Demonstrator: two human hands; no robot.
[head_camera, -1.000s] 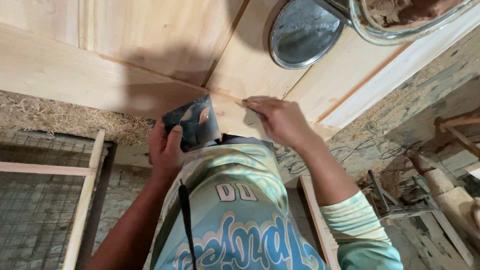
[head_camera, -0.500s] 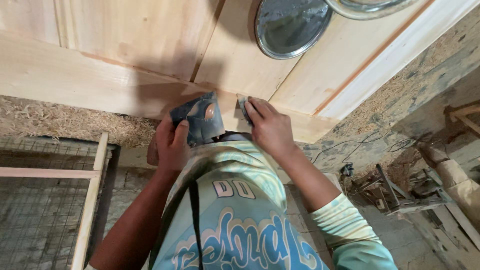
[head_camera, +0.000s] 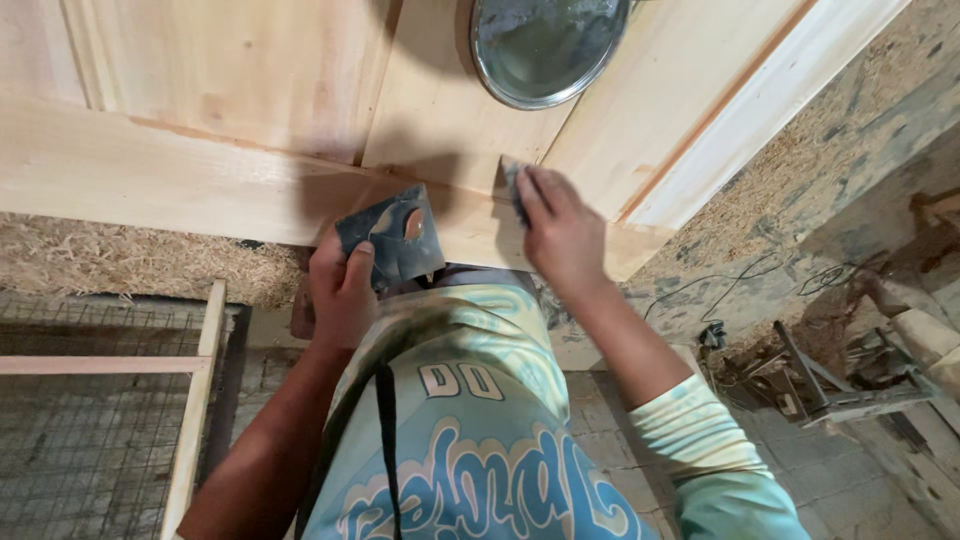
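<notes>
Your left hand (head_camera: 342, 295) grips a flat metal scraper (head_camera: 392, 238) at centre frame, steadied on the wooden panel (head_camera: 200, 180); your right hand (head_camera: 562, 235), fingers curled, presses a small pad (head_camera: 512, 185) (partly hidden) against the wood.

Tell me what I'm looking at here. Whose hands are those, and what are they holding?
The camera sits on a person's head and looks down, so you see that person's own two hands and shirt from above. In front of them lies a pale wooden panel, like a door laid flat. The left hand holds a flat dark metal blade at the panel's near edge. The right hand presses a small grey pad against the wood; I can't tell exactly what the pad is. A round metal dish rests on the panel farther away. Below, wood shavings cover the ground, and a wire-mesh frame lies at the left.
</notes>
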